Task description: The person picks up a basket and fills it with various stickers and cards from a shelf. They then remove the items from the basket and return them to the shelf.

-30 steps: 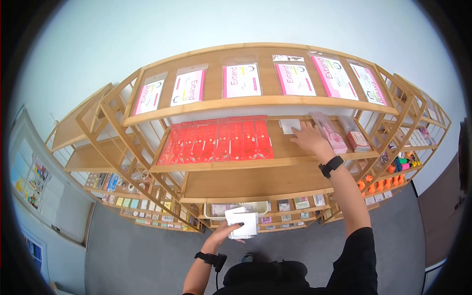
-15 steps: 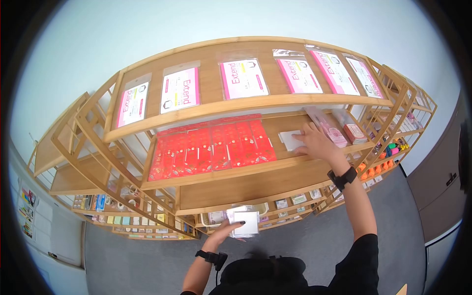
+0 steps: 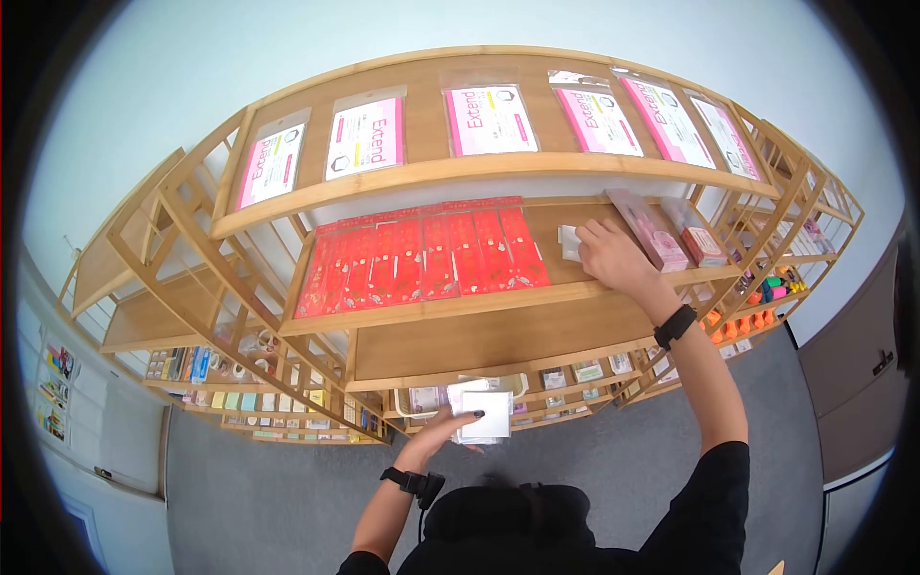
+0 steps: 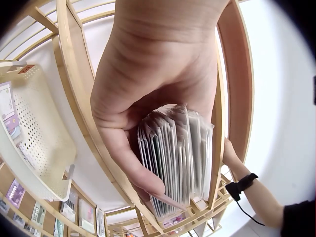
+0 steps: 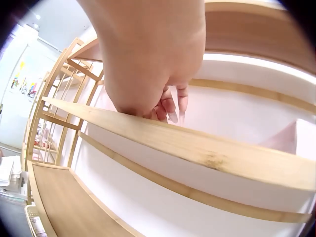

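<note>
My left hand [image 3: 436,431] grips a thick stack of white, plastic-wrapped flat packs [image 3: 492,415], its thumb lying across the top one. Many thin edges of the stack [image 4: 175,158] show side by side in the left wrist view. Over the middle shelf [image 3: 551,213], my right hand [image 3: 618,257] bends its fingers down at a small white packet [image 3: 568,241], which sticks out to the left of them. In the right wrist view the shelf's front rail [image 5: 197,150] partly hides the fingers [image 5: 168,103]; whether they pinch the packet, I cannot tell.
Red patterned packets [image 3: 422,254] fill the left of that shelf. A pink package [image 3: 652,230] and a red-and-white box [image 3: 704,244] stand right of my right hand. "Extend" packs [image 3: 489,120] line the top shelf. Below are a bare-boarded shelf [image 3: 498,340] and a cream basket [image 4: 42,133].
My right hand has shifted over the white packet, covering more of it; less of the packet shows now. The left hand keeps holding the stack. The head view has tilted slightly.
</note>
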